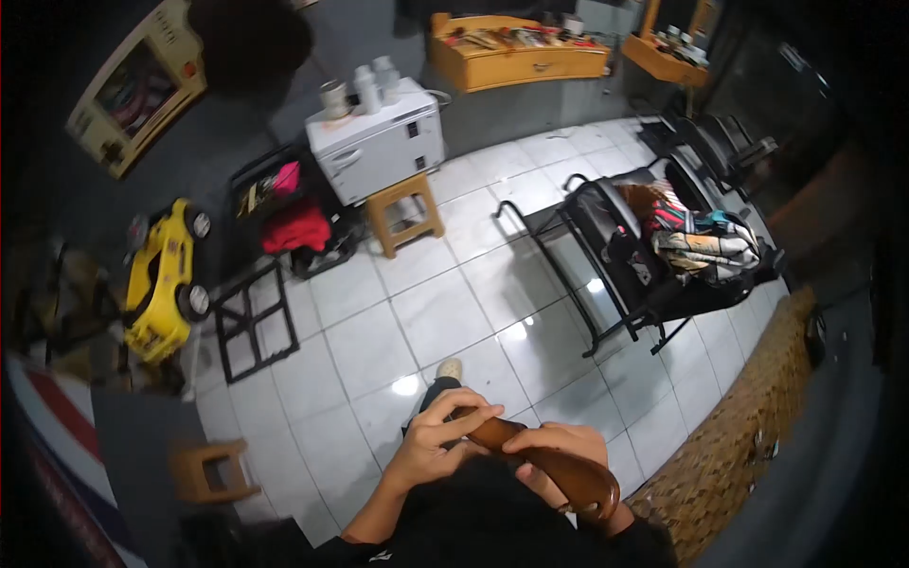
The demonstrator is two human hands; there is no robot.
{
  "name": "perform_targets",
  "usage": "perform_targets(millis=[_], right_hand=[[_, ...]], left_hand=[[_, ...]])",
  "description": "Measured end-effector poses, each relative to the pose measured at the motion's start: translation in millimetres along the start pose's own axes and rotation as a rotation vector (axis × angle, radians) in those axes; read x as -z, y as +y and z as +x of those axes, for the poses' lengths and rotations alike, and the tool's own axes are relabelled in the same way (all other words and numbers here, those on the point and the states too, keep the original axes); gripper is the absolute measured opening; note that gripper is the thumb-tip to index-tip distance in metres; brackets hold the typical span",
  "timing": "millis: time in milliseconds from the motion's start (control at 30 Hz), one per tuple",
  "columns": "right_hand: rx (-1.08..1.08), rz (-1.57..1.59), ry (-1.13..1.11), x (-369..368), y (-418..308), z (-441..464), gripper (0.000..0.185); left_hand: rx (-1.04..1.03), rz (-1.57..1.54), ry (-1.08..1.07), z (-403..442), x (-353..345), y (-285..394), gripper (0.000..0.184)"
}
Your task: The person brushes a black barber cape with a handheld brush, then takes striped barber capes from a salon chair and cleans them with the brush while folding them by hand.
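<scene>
A glossy brown, wood-like piece (568, 473) lies slantwise in front of my dark clothing, with a thick, rounded, bent end at the lower right. I cannot make out exactly what kind of thing it is. My left hand (437, 443) is closed around its narrower upper-left end, fingers over the top. Farther along, my right hand (561, 447) grips the middle, with the fingers lying across it. The bent end sticks out past the right hand. My palms and fingers hide parts of its underside.
A black-framed stroller-like seat (615, 256) with cloth on it stands at right. A woven mat (729, 454) lies nearer. At left are a yellow toy car (161, 279), a black frame (256, 322) and a brown stool (210, 471). A white cabinet (379, 142) stands behind another stool (407, 216).
</scene>
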State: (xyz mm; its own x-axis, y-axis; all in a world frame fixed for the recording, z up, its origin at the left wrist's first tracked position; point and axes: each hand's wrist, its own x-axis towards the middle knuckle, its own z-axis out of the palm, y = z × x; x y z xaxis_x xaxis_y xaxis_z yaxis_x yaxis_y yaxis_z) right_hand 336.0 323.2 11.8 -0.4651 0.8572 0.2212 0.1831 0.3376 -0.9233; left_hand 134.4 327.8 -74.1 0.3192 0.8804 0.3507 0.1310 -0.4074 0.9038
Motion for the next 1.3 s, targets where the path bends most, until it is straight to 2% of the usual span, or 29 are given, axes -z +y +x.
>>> perform_targets(millis=[33,133,267,333,400,433,467,533,767,867,1000,1100,1133,1167,1200,1233,1267,1300], right_hand=[[-0.048,-0.023,-0.017,6,5,17,0.03],[-0.057,0.002,0.212,14,28,62,0.027],[-0.435,0.305,0.257,45,36,98,0.032],[-0.268,0.718,0.211,61,64,98,0.048],[-0.103,0.899,0.192,79,85,106,0.054],[-0.322,1.06,0.17,86,103,100,0.052],[-0.337,1.105,0.141,98,116,100,0.047],[-0.339,1.324,0.254,116,132,104,0.039],[-0.456,1.018,0.388,215,203,120,0.028],[-0.451,0.909,0.518,264,234,117,0.024],[-0.513,0.559,0.738,324,244,112,0.021],[-0.511,0.531,1.028,354,239,109,0.02],[-0.527,0.512,1.109,360,239,109,0.02],[-0.525,0.311,1.238,365,243,111,0.034],[-0.597,0.277,1.325,372,241,110,0.04],[-0.671,0.244,1.413,378,236,109,0.046],[-0.742,0.207,1.502,383,234,108,0.052],[-0.719,0.152,1.6,385,240,106,0.057]], left_hand=[[0.007,0.01,-0.016,18,8,-12,0.052],[0.031,0.009,-0.095,79,25,-32,0.051],[-0.006,0.021,-0.28,170,43,-62,0.044],[-0.039,0.03,-0.409,206,42,-79,0.046],[-0.102,0.024,-0.503,244,34,-97,0.048],[-0.161,0.038,-0.555,264,29,-106,0.049],[-0.218,0.054,-0.602,280,22,-114,0.05],[-0.23,0.112,-0.647,311,4,-126,0.048],[-0.318,0.291,-0.778,433,-92,-159,0.042],[-0.358,0.309,-0.841,490,-149,-162,0.041],[-0.494,0.323,-0.889,553,-225,-162,0.046],[-0.5,0.157,-0.832,584,-271,-151,0.056],[-0.427,0.082,-0.82,590,-286,-150,0.057],[-0.353,0.01,-0.808,594,-303,-148,0.058],[-0.277,-0.058,-0.798,598,-317,-146,0.06],[-0.467,0.048,-0.77,606,-330,-147,0.065],[-0.344,-0.005,-0.829,608,-342,-149,0.07],[-0.3,-0.044,-0.905,612,-353,-152,0.07]])
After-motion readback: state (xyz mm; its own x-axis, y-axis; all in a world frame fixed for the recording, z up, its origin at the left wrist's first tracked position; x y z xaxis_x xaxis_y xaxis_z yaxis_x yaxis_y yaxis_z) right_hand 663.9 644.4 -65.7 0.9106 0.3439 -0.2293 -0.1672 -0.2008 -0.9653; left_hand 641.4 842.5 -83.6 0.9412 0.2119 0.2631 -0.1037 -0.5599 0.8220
